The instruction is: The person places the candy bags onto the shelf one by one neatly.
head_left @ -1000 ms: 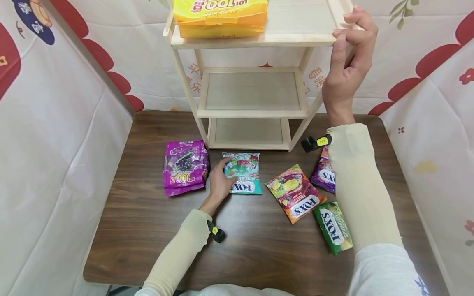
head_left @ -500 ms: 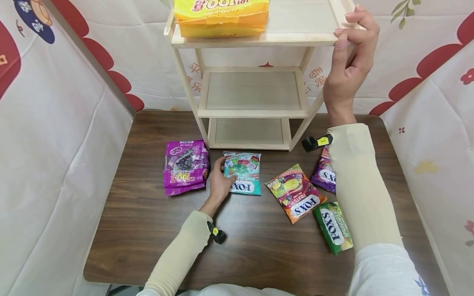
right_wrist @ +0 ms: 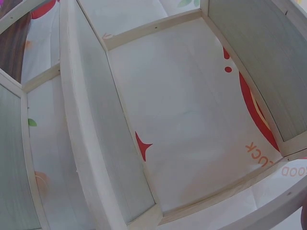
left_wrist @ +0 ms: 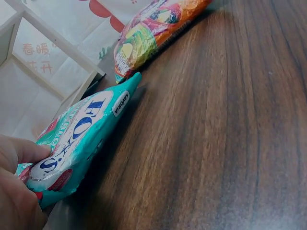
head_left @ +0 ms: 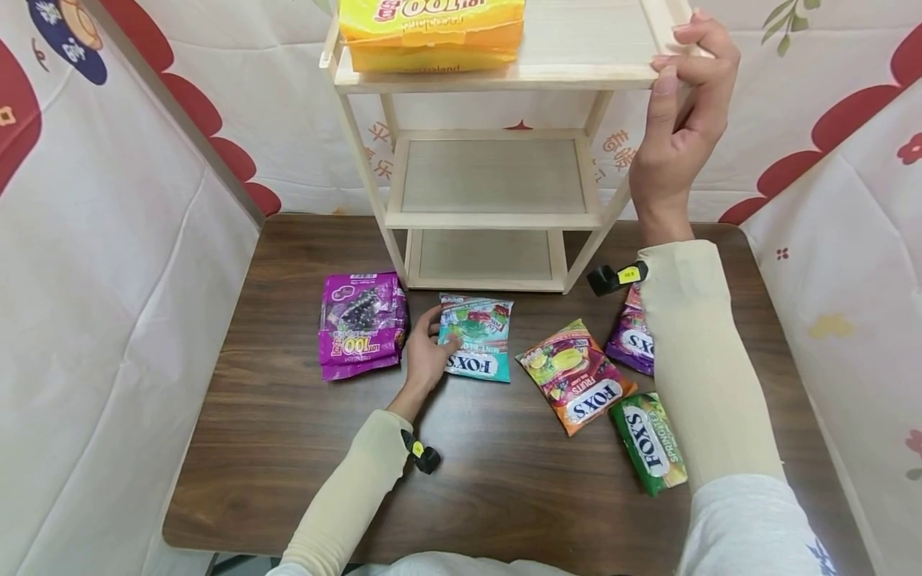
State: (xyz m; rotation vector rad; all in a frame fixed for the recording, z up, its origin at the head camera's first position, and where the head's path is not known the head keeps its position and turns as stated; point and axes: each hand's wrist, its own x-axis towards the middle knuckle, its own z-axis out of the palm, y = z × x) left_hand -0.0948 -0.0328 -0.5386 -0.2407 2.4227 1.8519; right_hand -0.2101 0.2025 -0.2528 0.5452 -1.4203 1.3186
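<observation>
My left hand [head_left: 426, 358] pinches the left edge of a teal Fox's candy bag [head_left: 479, 340], thumb on top. In the left wrist view the bag [left_wrist: 79, 134] tilts, its near side raised off the wood. My right hand [head_left: 684, 120] holds the upper right corner of a pale wooden shelf rack [head_left: 497, 222], fingers over the side rail and thumb at the front. A yellow Lot 100 bag [head_left: 432, 36] lies on the top shelf, at the left. The right wrist view looks through the rack's frame [right_wrist: 91, 143]; a sliver of hand shows at its right edge.
A purple Lot 100 bag [head_left: 362, 326] lies left of my left hand. To the right are an orange-and-red Fox's bag [head_left: 576, 376], a green Fox's bag [head_left: 648, 442] and a purple Fox's bag [head_left: 631, 336], partly behind my right sleeve. Printed cloth [head_left: 108, 320] surrounds the brown table [head_left: 490, 496].
My left thumb and fingers have drawn back to the teal bag's left edge and now pinch it. The bag has shifted and turned slightly. My right hand stays on the rack.
</observation>
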